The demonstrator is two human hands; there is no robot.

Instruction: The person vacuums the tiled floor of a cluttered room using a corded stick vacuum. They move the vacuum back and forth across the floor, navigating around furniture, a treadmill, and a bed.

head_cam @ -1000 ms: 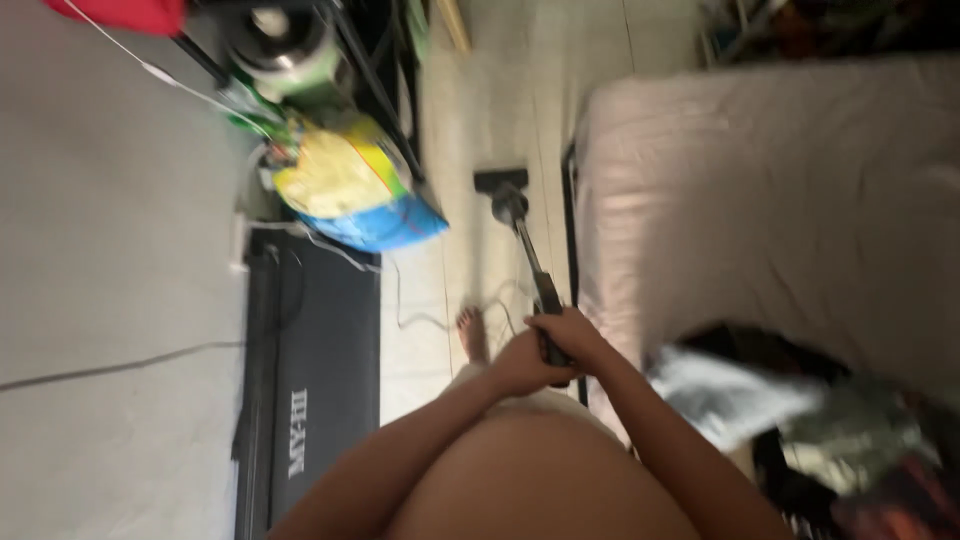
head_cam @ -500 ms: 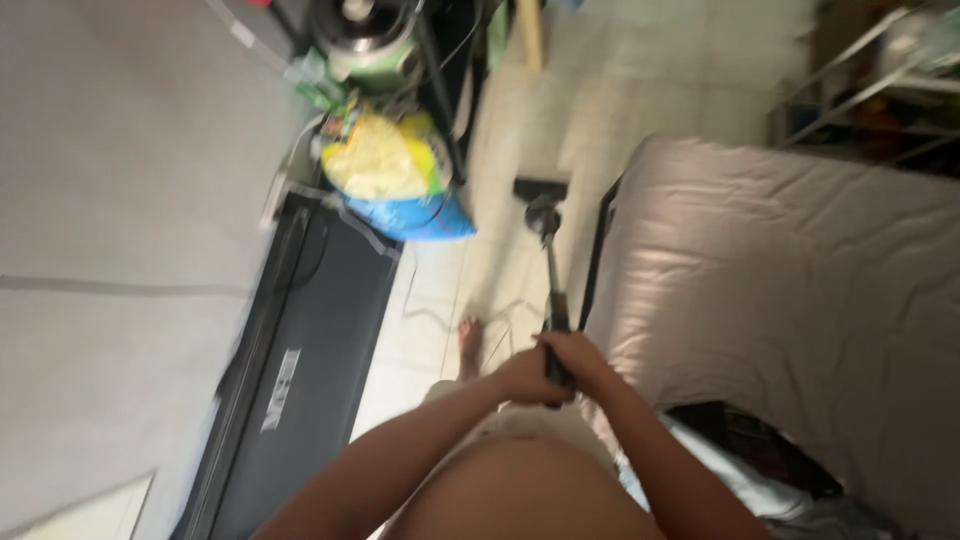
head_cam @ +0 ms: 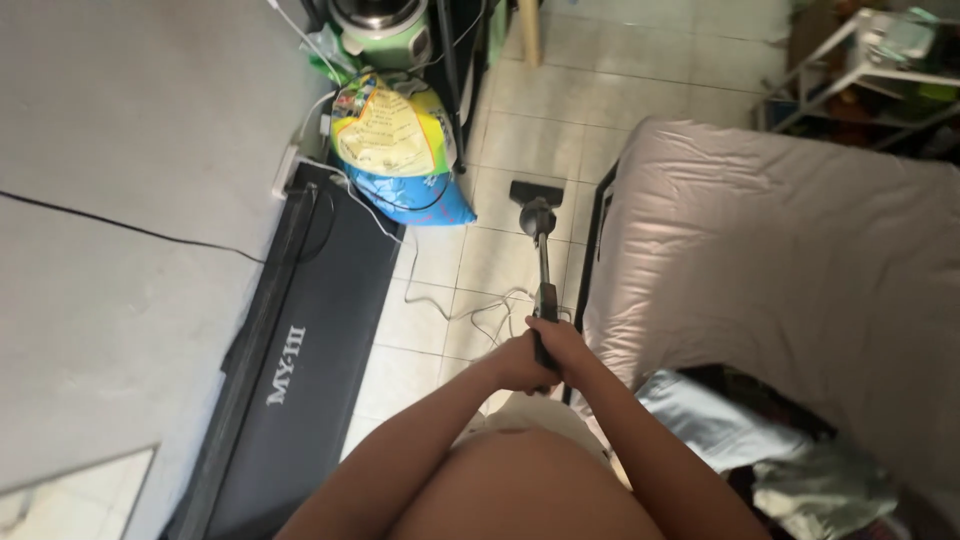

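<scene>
Gripping the vacuum wand [head_cam: 544,280], left hand [head_cam: 520,365] and right hand [head_cam: 562,345] close around its upper end; its head [head_cam: 536,192] sits on floor tiles [head_cam: 500,255] beside the bed [head_cam: 780,260], mid-stroke; the next push probably needs steering along the bed frame

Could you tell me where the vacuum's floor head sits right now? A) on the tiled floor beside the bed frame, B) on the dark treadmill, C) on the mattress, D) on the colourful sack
A: the floor head rests on the tiled floor just left of the bed frame.
</scene>
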